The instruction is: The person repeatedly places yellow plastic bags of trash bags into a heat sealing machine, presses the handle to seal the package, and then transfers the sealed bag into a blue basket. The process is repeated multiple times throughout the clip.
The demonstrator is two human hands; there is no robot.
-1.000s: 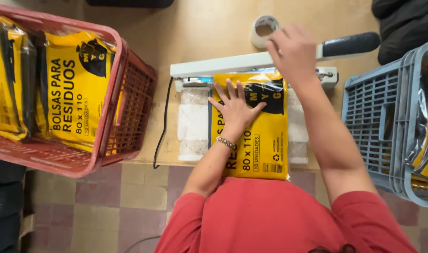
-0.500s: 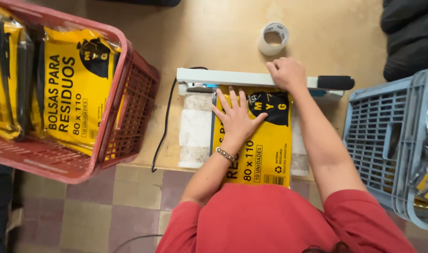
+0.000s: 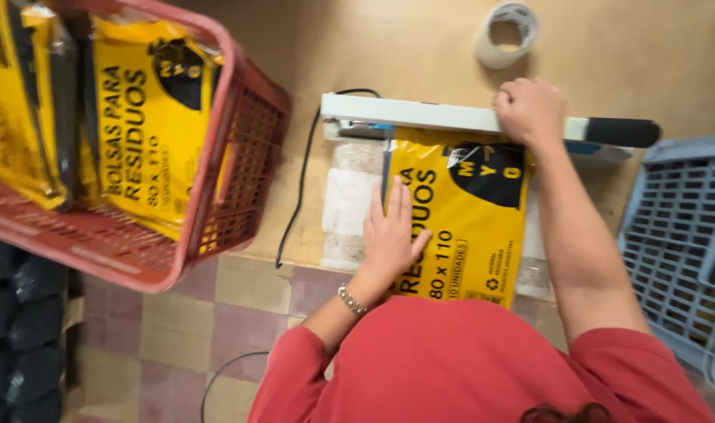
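A yellow plastic bag pack (image 3: pixel 459 223) is laid flat on the tabletop (image 3: pixel 420 55), with its top edge placed under the white bar of a heat sealer (image 3: pixel 420 116). The left hand (image 3: pixel 390 235) is spread flat on the pack, the fingers stretched open and gripping nothing, only pressing it down. The right hand (image 3: pixel 530 111) is closed over the sealer bar, beside its black handle (image 3: pixel 620 131), and the bar is lowered on the pack.

The pack is judged to be light, soft and rather slippery, because the film looks glossy. It is probably best held flat under the palm, or taken by its side edges, away from the sealing line. A red basket (image 3: pixel 240 149) with similar packs stands at the left, a grey crate (image 3: pixel 675 243) at the right, and a tape roll (image 3: pixel 508 33) lies behind the sealer.
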